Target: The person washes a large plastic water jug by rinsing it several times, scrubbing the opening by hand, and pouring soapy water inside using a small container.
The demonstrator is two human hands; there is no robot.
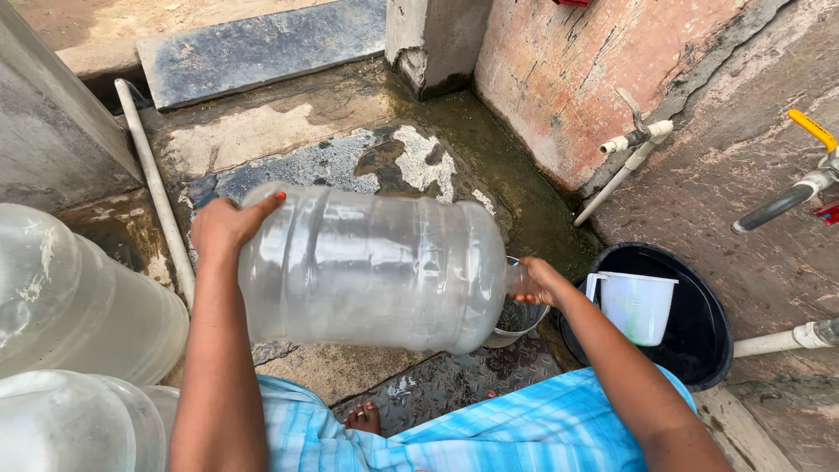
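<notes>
I hold a large clear plastic water jug (371, 267) on its side, its neck pointing right. My left hand (225, 225) grips its base end at the left. My right hand (539, 281) is closed around the neck at the right. The jug's mouth sits over a small metal bowl (517, 322) on the wet ground. The jug looks nearly empty.
A black bucket (703, 345) with a white plastic mug (636, 306) floating in it stands at the right. Taps and pipes (631, 150) stick out of the right wall. More clear jugs (79, 306) lie at the left. Wet concrete floor, a white pipe (157, 188), my blue striped cloth (489, 433).
</notes>
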